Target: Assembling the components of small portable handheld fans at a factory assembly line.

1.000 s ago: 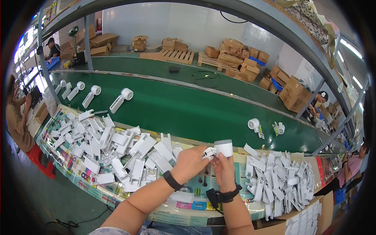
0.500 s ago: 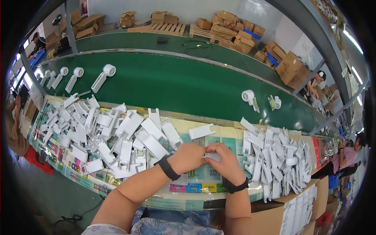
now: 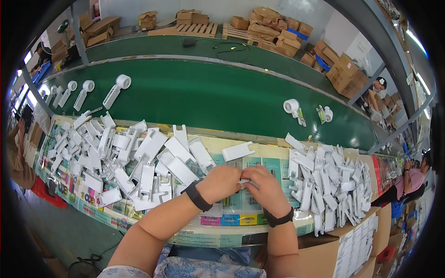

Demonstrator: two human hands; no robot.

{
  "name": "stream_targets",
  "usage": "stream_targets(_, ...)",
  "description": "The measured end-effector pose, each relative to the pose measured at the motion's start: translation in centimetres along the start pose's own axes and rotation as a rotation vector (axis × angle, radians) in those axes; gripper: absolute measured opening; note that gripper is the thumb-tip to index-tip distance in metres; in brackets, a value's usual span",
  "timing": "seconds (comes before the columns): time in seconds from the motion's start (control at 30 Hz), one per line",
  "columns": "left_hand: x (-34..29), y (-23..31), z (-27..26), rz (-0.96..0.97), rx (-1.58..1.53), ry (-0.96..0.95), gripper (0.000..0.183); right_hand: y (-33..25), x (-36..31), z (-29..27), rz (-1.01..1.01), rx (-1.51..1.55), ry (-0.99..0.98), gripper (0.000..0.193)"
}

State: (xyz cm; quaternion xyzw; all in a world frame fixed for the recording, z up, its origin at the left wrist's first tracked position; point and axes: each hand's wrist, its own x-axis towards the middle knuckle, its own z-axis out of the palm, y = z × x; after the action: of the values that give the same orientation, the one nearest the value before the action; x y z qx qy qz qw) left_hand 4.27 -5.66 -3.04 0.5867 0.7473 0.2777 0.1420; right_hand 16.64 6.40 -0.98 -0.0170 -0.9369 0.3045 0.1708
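Over the middle of the table, my left hand (image 3: 219,184) and my right hand (image 3: 265,187) meet, their fingers pinched on a small white plastic part (image 3: 249,182). Most of that part is hidden by the fingers. To the left lies a heap of white plastic casing pieces (image 3: 150,144), some long with notched ends. One such casing piece (image 3: 238,151) lies by itself just beyond my hands. Another heap of narrower white plastic pieces (image 3: 324,178) covers the table to the right. Partly under my left wrist is one more white piece (image 3: 212,211).
Beyond the table runs a green conveyor belt (image 3: 199,97), with white round-headed handheld devices (image 3: 117,90) at left and two opened ones (image 3: 292,107) at right. An open cardboard box (image 3: 320,257) stands at my lower right. Metal posts frame the line; other people sit at both sides.
Both hands stay together at nearly the same spot, the fingers shifting slightly on the small part. It shows less now. The whole view has tilted a little.
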Motion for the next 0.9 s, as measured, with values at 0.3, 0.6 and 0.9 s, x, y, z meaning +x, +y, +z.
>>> stream_targets(0.3, 0.2, 0.6, -0.7, -0.028, 0.005, -0.041, 0.025, 0.9, 0.6, -0.6, 0.001, 0.031, -0.101, 0.024)
stream_targets(0.6, -0.3, 0.8, -0.4, -0.044, -0.002, -0.001, 0.025, 0.3, 0.5, -0.2, 0.055, 0.01, -0.077, 0.023)
stream_targets(0.9, 0.2, 0.5, 0.2, -0.02, 0.021, 0.008, 0.024, 0.3, -0.2, 0.0, 0.074, 0.03, 0.025, 0.021)
